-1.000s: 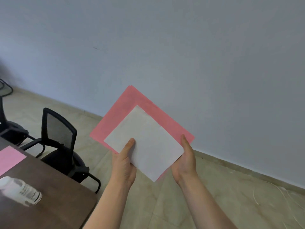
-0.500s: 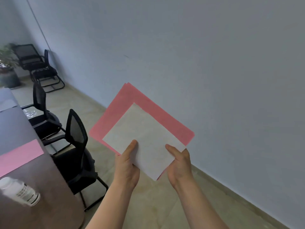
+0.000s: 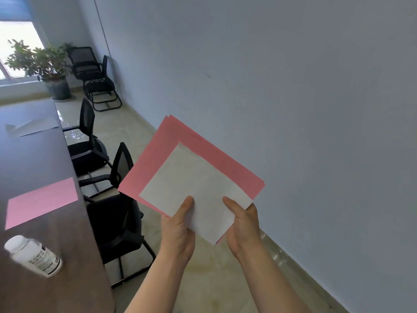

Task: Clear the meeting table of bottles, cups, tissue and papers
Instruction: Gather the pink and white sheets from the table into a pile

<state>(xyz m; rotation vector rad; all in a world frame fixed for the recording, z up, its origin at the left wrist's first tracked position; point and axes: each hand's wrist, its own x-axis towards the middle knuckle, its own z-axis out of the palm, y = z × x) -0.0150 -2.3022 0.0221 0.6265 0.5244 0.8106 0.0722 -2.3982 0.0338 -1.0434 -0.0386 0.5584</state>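
I hold a stack of papers in front of me, above the floor beside the table: pink sheets (image 3: 180, 145) underneath and a smaller white sheet (image 3: 191, 184) on top. My left hand (image 3: 178, 231) grips the lower left edge with its thumb on the white sheet. My right hand (image 3: 243, 224) grips the lower right corner. On the dark wooden table (image 3: 33, 159) at left lie a pink sheet (image 3: 41, 202), a white bottle (image 3: 33, 256) with a printed label lying on its side, and a grey sheet (image 3: 31, 126) farther back.
Two black mesh chairs (image 3: 117, 213) stand along the table's right side, with more chairs (image 3: 94, 75) against the far wall. A potted plant (image 3: 45, 66) stands by the window. A pale wall (image 3: 293, 109) closes the right side, with a floor strip between it and the chairs.
My view has swung left, so more of the table, the chairs, the plant and the window came into sight. My right thumb has moved from the paper's edge onto the white sheet.
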